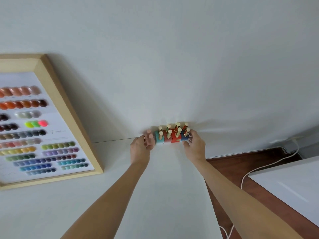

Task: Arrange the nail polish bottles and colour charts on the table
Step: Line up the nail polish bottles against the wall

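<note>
Bottles (172, 135) — between both hands

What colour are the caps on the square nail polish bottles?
Shiny gold on the square nail polish bottles; two at the left end look pale pink. Head view.

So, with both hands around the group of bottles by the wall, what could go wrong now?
1. The nail polish bottles stand tightly packed with tall gold caps; squeezing from the left hand and right hand could tip one and knock over others.
2. The pink-capped bottles at the left end sit apart and might get left behind.
</note>
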